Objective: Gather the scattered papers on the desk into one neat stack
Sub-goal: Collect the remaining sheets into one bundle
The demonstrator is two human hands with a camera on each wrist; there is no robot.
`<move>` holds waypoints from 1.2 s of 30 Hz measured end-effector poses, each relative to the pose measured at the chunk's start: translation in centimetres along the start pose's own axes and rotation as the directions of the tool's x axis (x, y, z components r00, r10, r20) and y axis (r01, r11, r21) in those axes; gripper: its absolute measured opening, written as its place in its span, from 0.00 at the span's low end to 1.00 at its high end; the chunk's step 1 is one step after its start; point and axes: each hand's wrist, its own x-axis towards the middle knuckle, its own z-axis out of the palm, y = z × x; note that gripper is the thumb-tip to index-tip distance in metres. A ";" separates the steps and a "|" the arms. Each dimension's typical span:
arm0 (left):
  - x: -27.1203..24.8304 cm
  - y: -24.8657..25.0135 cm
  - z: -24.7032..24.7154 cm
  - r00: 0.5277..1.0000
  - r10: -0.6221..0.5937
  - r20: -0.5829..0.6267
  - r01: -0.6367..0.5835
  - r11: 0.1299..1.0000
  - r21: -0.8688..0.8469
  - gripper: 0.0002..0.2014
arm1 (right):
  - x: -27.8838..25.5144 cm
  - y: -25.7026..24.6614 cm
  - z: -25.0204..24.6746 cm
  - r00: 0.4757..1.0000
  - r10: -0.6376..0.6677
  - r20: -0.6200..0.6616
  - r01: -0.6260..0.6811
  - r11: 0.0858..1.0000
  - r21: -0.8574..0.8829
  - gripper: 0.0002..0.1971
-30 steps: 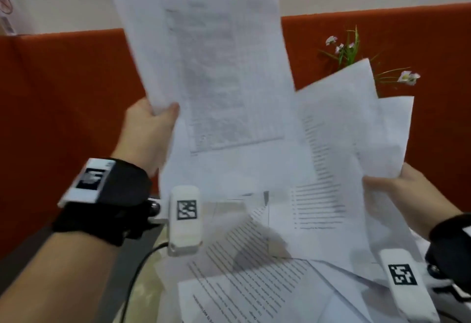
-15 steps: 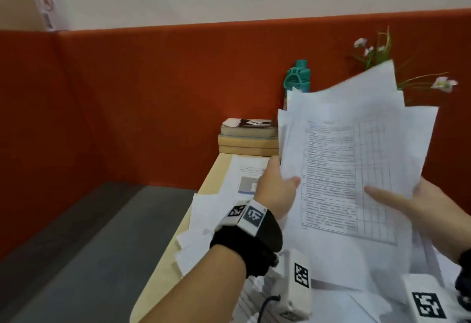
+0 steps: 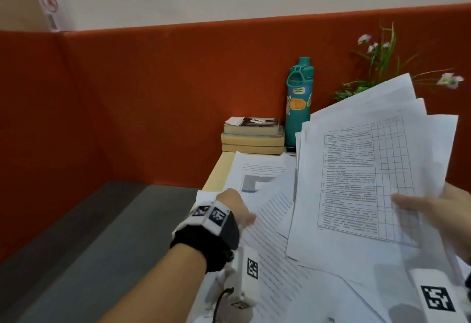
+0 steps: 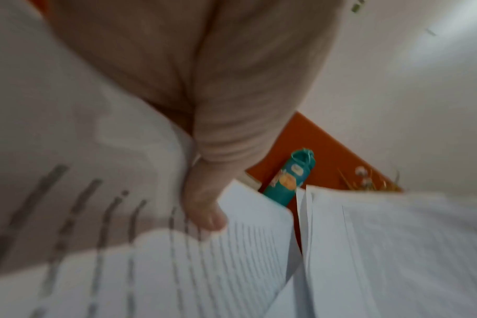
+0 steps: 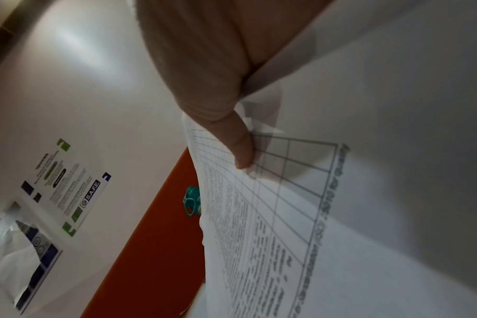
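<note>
Nearest the viewer, loose sheets (image 3: 300, 284) lie overlapping and askew on the bench (image 3: 216, 172), not yet gathered. Just above them, the person's right hand (image 3: 438, 210) holds a fanned bundle of papers (image 3: 362, 169) upright, thumb pinched across a gridded form on top; the sheets' edges are uneven. The left hand (image 3: 235, 208) reaches in from the left, its grip closed on the edge of a lined sheet (image 3: 270, 210), thumb on top, beside the bundle. Farther back, a printed page (image 3: 254, 169) lies flat on the bench. Beyond it stand stacked books (image 3: 252, 136), a teal bottle (image 3: 298, 103) and a flowering plant (image 3: 377, 67) against an orange partition (image 3: 153, 98). The gathering looks partway done: several sheets are collected, more remain, and nothing is squared yet.
</note>
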 end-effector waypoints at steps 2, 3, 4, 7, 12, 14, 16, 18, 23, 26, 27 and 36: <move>0.9 -0.7 -1.2 0.997 -0.042 -0.057 0.040 0.999 -0.033 0.22 | 0.2 0.0 -0.2 1.000 0.008 -0.007 -0.008 1.000 0.006 0.15; 1.3 -1.1 -1.6 0.995 -0.068 -0.071 0.066 0.997 -0.032 0.19 | 0.2 0.1 -0.3 1.000 0.015 -0.001 -0.015 1.000 0.006 0.13; 1.6 -1.7 -1.7 0.992 -0.106 -0.074 0.105 0.994 -0.017 0.18 | 0.2 0.1 -0.3 1.000 0.021 0.009 -0.021 1.000 -0.001 0.13; 1.9 -2.2 -0.7 0.987 -0.158 -0.026 0.160 0.985 0.068 0.30 | 0.2 -0.1 0.2 0.999 0.030 0.030 -0.030 1.000 -0.010 0.19; 2.8 -2.1 -0.5 0.991 -0.137 -0.008 0.137 0.987 0.079 0.30 | 0.3 0.0 0.6 0.997 0.061 0.046 -0.060 0.998 -0.020 0.19; 3.5 -2.0 -1.2 0.992 -0.120 -0.038 0.121 0.992 0.044 0.26 | 0.3 0.0 0.6 0.997 0.068 0.042 -0.067 0.998 -0.021 0.19; 4.0 -2.0 -1.8 0.996 -0.082 -0.030 0.080 0.995 -0.058 0.27 | 0.3 0.0 0.5 0.996 0.077 0.052 -0.076 0.997 -0.020 0.18; 4.4 -1.8 -1.7 0.999 -0.054 -0.001 0.053 0.993 -0.101 0.29 | 0.2 0.0 0.5 0.995 0.079 0.060 -0.078 0.997 -0.021 0.17; 5.2 -1.3 -1.2 0.986 -0.003 -0.168 -0.016 0.994 -0.112 0.13 | 0.0 -0.2 0.3 0.995 0.065 0.071 -0.063 0.998 -0.032 0.17; 5.4 -0.7 -1.1 0.975 -0.005 -0.221 -0.044 0.976 -0.215 0.12 | 0.1 -0.3 0.3 0.995 0.068 0.072 -0.067 0.998 -0.022 0.18; 5.4 -0.5 -1.0 0.980 0.020 -0.197 -0.064 0.973 -0.220 0.14 | 0.1 -0.3 0.3 0.995 0.072 0.076 -0.070 0.997 -0.027 0.18; 4.1 0.6 -3.6 0.929 0.116 -0.350 -0.243 0.906 -0.346 0.12 | 0.3 -0.4 0.3 0.994 0.073 0.081 -0.070 0.997 -0.045 0.18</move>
